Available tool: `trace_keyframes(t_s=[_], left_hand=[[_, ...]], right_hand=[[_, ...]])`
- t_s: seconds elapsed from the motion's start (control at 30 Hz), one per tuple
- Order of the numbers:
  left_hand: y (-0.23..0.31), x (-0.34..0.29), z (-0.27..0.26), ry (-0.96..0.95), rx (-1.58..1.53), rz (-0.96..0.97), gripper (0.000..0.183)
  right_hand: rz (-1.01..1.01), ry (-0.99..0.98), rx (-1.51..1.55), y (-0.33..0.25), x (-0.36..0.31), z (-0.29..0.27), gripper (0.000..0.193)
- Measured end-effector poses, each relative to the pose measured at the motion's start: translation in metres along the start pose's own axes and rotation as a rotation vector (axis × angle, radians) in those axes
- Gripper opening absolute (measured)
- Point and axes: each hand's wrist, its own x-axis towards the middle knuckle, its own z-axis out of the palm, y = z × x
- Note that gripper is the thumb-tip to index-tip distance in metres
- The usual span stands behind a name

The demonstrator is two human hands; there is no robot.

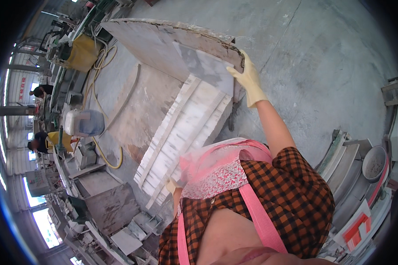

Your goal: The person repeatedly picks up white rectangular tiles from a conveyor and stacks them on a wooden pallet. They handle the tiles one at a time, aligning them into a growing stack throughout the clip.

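Observation:
My right hand (pixel 249 79), in a cream rubber glove, grips the near end of a tall upright board (pixel 150 42) with a rough, chipped top edge. Its thumb lies on the board's inner face and its fingers wrap over the edge. A thin grey-and-white stone sheet (pixel 203 64) leans against that face. Below lies a white, grey-streaked stone slab (pixel 181 130) with long narrow strips across it. At the slab's lower end, close to my apron, is my gloved left hand (pixel 170 184); its fingers are mostly hidden. A stained flat board (pixel 150 99) extends beyond the slab.
A translucent plastic jug (pixel 85 123) stands to the left, beside a yellow hose (pixel 102 152). Stone offcuts (pixel 128 238) crowd the lower left. At right are stacked slabs (pixel 340 168) and a round basin (pixel 375 163). Two people work at the far left.

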Motion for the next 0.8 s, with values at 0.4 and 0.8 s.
trace_keyframes(t_s=[0.4, 0.8], left_hand=[[0.125, -0.051, 0.025, 0.079, -0.251, 0.228, 0.045], [0.094, -0.053, 0.046, 0.113, -0.162, 0.26, 0.04]], right_hand=[[0.262, -0.057, -0.088, 0.001, 0.016, 0.005, 0.039], [-0.053, 0.036, -0.108, 0.02, 0.016, 0.012, 0.038]])
